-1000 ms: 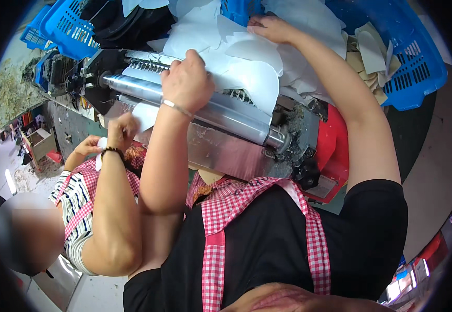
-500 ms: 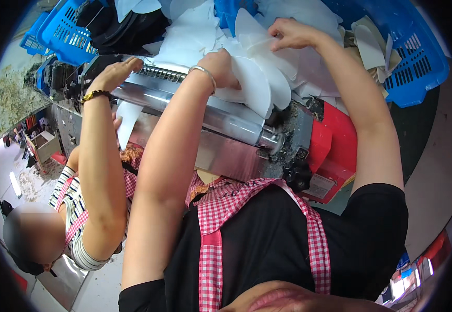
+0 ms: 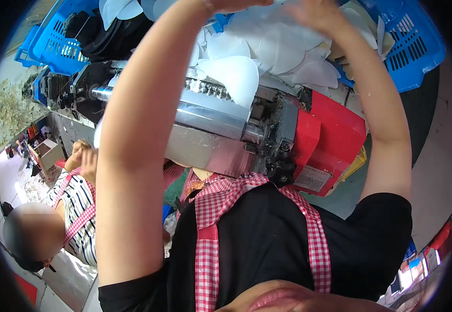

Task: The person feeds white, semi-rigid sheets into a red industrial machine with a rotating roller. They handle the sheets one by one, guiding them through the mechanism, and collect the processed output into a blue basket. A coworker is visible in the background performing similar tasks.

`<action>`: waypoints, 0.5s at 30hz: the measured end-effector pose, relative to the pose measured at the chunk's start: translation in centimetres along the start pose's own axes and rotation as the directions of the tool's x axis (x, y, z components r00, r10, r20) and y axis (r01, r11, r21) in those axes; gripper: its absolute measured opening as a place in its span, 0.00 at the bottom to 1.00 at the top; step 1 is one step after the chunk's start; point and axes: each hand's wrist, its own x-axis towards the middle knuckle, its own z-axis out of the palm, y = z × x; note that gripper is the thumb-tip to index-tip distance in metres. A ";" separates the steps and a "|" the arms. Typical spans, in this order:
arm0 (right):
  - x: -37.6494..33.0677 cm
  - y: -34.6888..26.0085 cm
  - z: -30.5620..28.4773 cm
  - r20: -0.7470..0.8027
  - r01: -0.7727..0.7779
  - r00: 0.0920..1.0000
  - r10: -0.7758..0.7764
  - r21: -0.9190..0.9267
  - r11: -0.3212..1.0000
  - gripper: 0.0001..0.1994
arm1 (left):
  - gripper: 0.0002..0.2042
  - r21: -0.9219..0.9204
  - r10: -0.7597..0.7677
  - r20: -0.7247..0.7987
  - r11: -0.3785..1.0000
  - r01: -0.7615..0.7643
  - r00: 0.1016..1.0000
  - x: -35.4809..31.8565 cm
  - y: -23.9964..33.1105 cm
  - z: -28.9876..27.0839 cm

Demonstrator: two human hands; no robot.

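Both my hands are at the top edge of the view, over a pile of thin white curved pieces (image 3: 283, 49). My left hand (image 3: 239, 4) is partly cut off by the edge, so its fingers do not show well. My right hand (image 3: 317, 14) is smeared by motion above the pile, and whether it holds a piece is unclear. One white piece (image 3: 231, 75) lies on the near side of the pile, its tip hanging over the metal roller (image 3: 210, 118) of a machine. My left forearm hides the middle of that roller.
The machine has a red housing (image 3: 335, 130) and a black knob (image 3: 280, 171) at its right. Blue baskets stand at far left (image 3: 54, 54) and far right (image 3: 418, 52); black pieces (image 3: 114, 44) lie beside the left one. A co-worker in a striped top (image 3: 83, 208) is at left, hands raised.
Both my hands have moved farther away, toward the top edge. The co-worker's arm has drawn back from the roller. White pieces near the roller have shifted.
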 end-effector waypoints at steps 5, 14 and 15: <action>-6.5 -5.1 4.9 0.370 0.406 0.839 -0.399 0.061 0.912 0.56 | 0.22 0.012 -0.016 0.319 1.000 0.013 0.948 -2.9 -6.2 -0.3; -5.0 -1.0 9.5 0.094 0.211 0.969 -0.229 0.167 0.963 0.50 | 0.21 0.303 -0.442 0.491 0.894 0.329 0.751 -3.6 -9.9 4.2; -4.9 -0.9 9.5 0.103 0.211 0.967 -0.231 0.180 0.961 0.47 | 0.19 0.348 -0.469 0.469 0.877 0.332 0.748 -3.2 -10.1 4.6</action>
